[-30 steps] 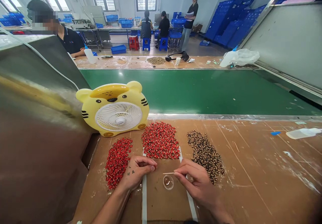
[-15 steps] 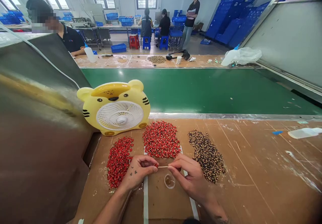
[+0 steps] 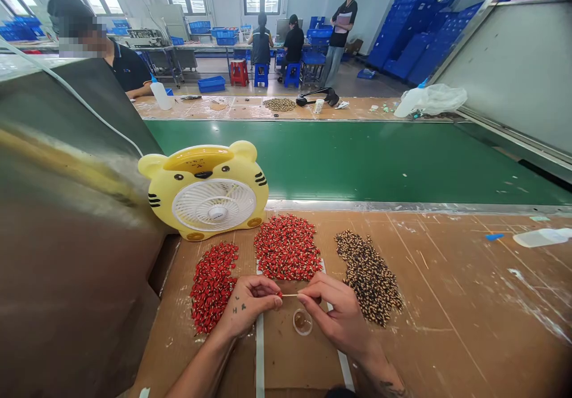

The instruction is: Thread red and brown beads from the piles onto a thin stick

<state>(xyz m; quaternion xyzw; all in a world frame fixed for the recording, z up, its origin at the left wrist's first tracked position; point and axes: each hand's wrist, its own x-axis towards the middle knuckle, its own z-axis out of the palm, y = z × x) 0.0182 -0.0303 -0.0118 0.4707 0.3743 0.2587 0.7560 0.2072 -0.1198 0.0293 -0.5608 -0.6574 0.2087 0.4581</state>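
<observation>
My left hand (image 3: 254, 304) pinches a small red piece (image 3: 279, 294) between thumb and forefinger. From the other side, my right hand (image 3: 333, 308) grips a thin pale stick (image 3: 289, 295), and the stick's tip meets the red piece. Just below the stick sits a small clear round cup (image 3: 302, 322) on the cardboard. A pile of red pieces (image 3: 212, 291) lies beside my left hand, and a larger red pile (image 3: 288, 246) is beyond both hands. Small black-and-tan pieces (image 3: 370, 279) are heaped to the right of my right hand.
A yellow animal-faced fan (image 3: 210, 192) stands behind the left pile, beside a metal housing (image 3: 75, 225). Past the table runs a green conveyor belt (image 3: 357, 156). A white bottle (image 3: 540, 238) lies at the right. Several people are in the background, one (image 3: 129, 70) at the far left.
The view has shifted very slightly. Both hands keep nearly the same place and hold, with the stick still against the red piece.
</observation>
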